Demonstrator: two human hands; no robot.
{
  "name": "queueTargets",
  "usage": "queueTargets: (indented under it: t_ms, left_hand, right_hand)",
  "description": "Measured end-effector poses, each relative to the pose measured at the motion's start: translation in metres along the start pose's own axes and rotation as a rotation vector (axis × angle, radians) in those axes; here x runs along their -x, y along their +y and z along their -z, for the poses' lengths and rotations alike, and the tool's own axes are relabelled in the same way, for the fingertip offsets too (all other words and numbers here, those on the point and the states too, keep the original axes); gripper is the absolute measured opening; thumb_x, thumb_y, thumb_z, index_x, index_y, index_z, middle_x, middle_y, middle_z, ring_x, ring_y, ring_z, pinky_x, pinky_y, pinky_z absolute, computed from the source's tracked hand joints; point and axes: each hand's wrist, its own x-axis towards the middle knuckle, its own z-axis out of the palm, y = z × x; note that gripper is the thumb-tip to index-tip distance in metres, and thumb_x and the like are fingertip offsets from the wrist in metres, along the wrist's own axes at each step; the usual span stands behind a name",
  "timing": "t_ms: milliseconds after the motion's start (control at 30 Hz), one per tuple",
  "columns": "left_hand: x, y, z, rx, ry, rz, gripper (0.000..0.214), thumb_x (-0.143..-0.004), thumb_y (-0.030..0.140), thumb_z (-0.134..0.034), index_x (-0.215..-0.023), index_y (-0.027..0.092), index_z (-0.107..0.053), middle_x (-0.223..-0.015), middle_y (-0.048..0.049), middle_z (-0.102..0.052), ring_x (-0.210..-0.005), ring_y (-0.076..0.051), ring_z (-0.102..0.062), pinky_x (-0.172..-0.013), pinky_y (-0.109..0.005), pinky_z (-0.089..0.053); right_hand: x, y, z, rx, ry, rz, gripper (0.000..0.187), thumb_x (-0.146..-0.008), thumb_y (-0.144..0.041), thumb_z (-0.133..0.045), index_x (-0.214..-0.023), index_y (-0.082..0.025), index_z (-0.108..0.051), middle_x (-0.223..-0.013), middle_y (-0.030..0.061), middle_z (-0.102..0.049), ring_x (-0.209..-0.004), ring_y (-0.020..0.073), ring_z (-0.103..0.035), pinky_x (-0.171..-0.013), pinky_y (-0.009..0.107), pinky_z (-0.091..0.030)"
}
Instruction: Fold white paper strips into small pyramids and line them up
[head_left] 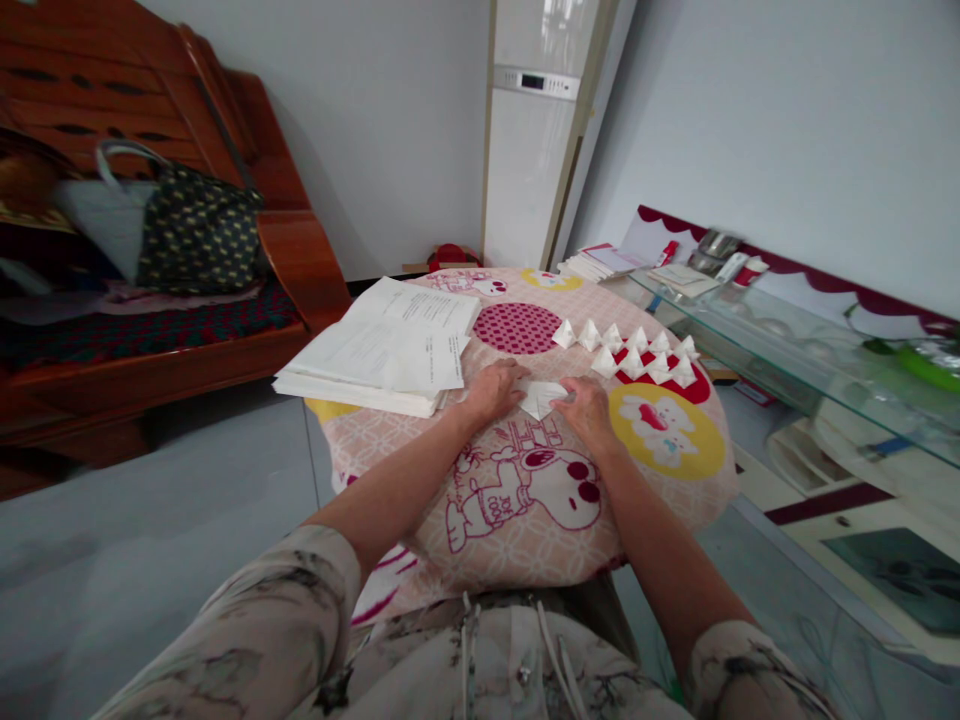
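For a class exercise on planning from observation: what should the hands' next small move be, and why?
Probably press another crease into the white paper: the left hand and right hand are at its two sides, and it looks fairly flat, whereas the folded paper pieces farther right on the tablecloth stand up in peaks.

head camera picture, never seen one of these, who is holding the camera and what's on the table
Nobody holds it: the camera is worn on a person's head, looking forward and down. There is no machine, just that person's bare left hand and right hand. Both have fingers at the edges of a small white paper; how firmly they grip is too small to tell. A patterned cloth covers the table. A stack of printed sheets lies on the left, and pointed paper shapes stand in rows on the right.
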Motion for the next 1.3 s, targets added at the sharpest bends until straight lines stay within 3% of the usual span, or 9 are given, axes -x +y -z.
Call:
queueTargets:
  t_ms: [100, 233, 367, 533, 733, 1000, 1300]
  left_hand:
    - [0.002, -0.003, 0.003, 0.004, 0.019, 0.097, 0.046, -0.085, 0.026, -0.073, -0.129, 0.014, -0.070, -0.118, -0.0125, -0.071, -0.111, -0.026, -0.066, -0.101, -0.035, -0.052]
    - [0.005, -0.013, 0.008, 0.069, 0.002, 0.152, 0.035, -0.081, 0.025, -0.075, -0.113, 0.012, -0.077, -0.103, -0.0110, -0.073, -0.096, -0.023, -0.067, -0.094, -0.035, -0.054]
    - [0.008, -0.018, 0.012, 0.137, 0.005, 0.218, 0.027, -0.077, 0.021, -0.075, -0.103, 0.012, -0.078, -0.092, -0.0076, -0.072, -0.084, -0.020, -0.065, -0.086, -0.033, -0.054]
    - [0.009, -0.012, 0.015, 0.149, 0.015, 0.266, 0.022, -0.075, 0.016, -0.072, -0.096, 0.011, -0.079, -0.090, -0.0081, -0.072, -0.080, -0.019, -0.064, -0.080, -0.031, -0.053]
    - [0.009, -0.010, 0.017, 0.191, 0.028, 0.311, 0.023, -0.072, 0.015, -0.074, -0.094, 0.011, -0.079, -0.086, -0.0072, -0.073, -0.078, -0.019, -0.065, -0.079, -0.031, -0.053]
    - [0.011, -0.015, 0.022, 0.320, 0.057, 0.391, 0.027, -0.077, 0.009, -0.061, -0.097, 0.011, -0.080, -0.084, -0.0072, -0.077, -0.072, -0.016, -0.067, -0.073, -0.026, -0.054]
    - [0.007, -0.011, 0.023, 0.164, -0.015, 0.391, 0.028, -0.081, 0.009, -0.059, -0.097, 0.011, -0.081, -0.089, -0.0113, -0.079, -0.081, -0.019, -0.070, -0.082, -0.030, -0.055]
  right_hand:
    - [0.000, 0.002, -0.004, -0.039, 0.020, 0.080, 0.033, -0.075, -0.015, -0.074, -0.108, -0.017, -0.077, -0.107, 0.0137, -0.074, -0.106, 0.0315, -0.063, -0.098, 0.047, -0.052]
    - [0.001, 0.001, -0.009, -0.100, -0.004, 0.260, 0.036, -0.075, -0.006, -0.065, -0.104, -0.022, -0.079, -0.128, 0.0116, -0.070, -0.121, 0.0299, -0.060, -0.108, 0.050, -0.047]
    - [0.004, -0.007, -0.009, -0.118, -0.097, 0.343, 0.036, -0.080, -0.003, -0.053, -0.097, -0.020, -0.080, -0.122, 0.0120, -0.073, -0.114, 0.0283, -0.063, -0.103, 0.044, -0.051]
    - [0.008, -0.011, -0.008, -0.193, -0.102, 0.336, 0.063, -0.080, 0.000, -0.047, -0.137, -0.018, -0.066, -0.129, 0.0131, -0.070, -0.115, 0.0253, -0.065, -0.100, 0.039, -0.054]
    - [0.009, -0.006, -0.015, -0.132, -0.165, 0.338, 0.031, -0.087, -0.010, -0.054, -0.097, -0.020, -0.082, -0.131, 0.0124, -0.070, -0.119, 0.0284, -0.064, -0.104, 0.044, -0.053]
    - [0.009, -0.005, -0.016, -0.130, -0.179, 0.327, 0.032, -0.086, -0.008, -0.055, -0.100, -0.018, -0.082, -0.130, 0.0143, -0.071, -0.118, 0.0270, -0.066, -0.105, 0.043, -0.052]
    - [0.010, -0.011, -0.011, -0.090, -0.205, 0.314, 0.033, -0.087, -0.008, -0.053, -0.101, -0.017, -0.082, -0.128, 0.0143, -0.071, -0.116, 0.0266, -0.066, -0.105, 0.042, -0.051]
